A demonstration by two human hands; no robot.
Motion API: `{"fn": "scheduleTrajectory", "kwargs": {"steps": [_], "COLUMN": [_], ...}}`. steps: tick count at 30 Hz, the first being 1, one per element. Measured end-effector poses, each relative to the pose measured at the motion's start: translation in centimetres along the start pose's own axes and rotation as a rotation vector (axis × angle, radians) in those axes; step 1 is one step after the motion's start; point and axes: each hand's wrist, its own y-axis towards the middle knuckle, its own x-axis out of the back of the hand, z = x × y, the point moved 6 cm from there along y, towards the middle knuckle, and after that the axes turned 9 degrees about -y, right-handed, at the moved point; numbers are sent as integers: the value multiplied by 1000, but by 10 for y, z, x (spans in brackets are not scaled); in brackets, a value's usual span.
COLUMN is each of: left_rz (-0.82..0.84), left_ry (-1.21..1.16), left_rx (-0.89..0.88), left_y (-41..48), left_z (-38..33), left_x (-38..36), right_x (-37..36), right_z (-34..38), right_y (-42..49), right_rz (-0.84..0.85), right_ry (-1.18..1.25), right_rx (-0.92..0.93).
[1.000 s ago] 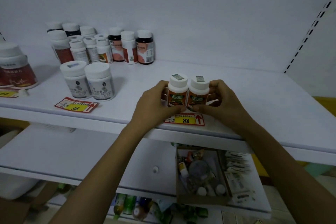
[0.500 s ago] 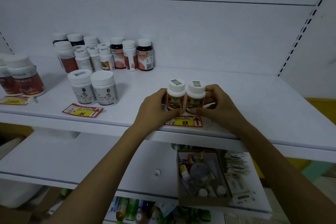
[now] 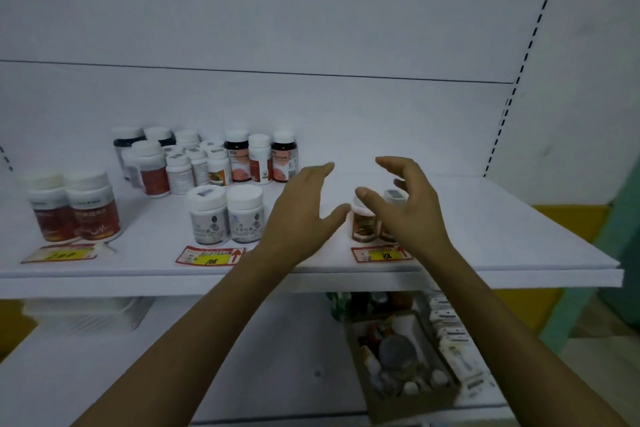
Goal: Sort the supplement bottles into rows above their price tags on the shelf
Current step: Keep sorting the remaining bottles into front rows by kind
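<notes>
Head view: my left hand (image 3: 298, 215) and right hand (image 3: 405, 208) hover spread, holding nothing. The two orange-label bottles (image 3: 363, 227) stand near the shelf's (image 3: 502, 239) front edge, just behind the 88 tag (image 3: 381, 255). My right thumb could clip and topple them.

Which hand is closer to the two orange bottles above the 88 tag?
Right. The right hand hovers open just in front of the orange bottles, partly covering them; the left hand is off to their left, clear.
</notes>
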Motion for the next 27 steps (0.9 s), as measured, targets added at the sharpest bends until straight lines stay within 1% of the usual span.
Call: {"fn": "scheduleTrajectory", "kwargs": {"steps": [3,6,10,18,21,25,27], "left_rz": [-40,-43,-17,-12,7,14,33], "left_ry": [127,269,380,453,461,471,478], "left_rx": [-96,-126,-63,6,42,56,50], "left_y": [-9,-22,-42,-45,-35,-16,-6], "left_z": [-6,13,51,102,122,146,157], "left_x": [55,112,172,249,264,272,273], "right_x": [-26,-55,-97,-176,-203,-254,-284], "right_z": [56,108,155,207,213,209,199], "right_y": [1,5,16,60,89,123,133], "right_rz": [-19,-8,61,265,412,600,690], "right_ry": [-9,2,-3,-145,-299,-672,-781], "right_rx": [101,175,198,258,284,383,416]}}
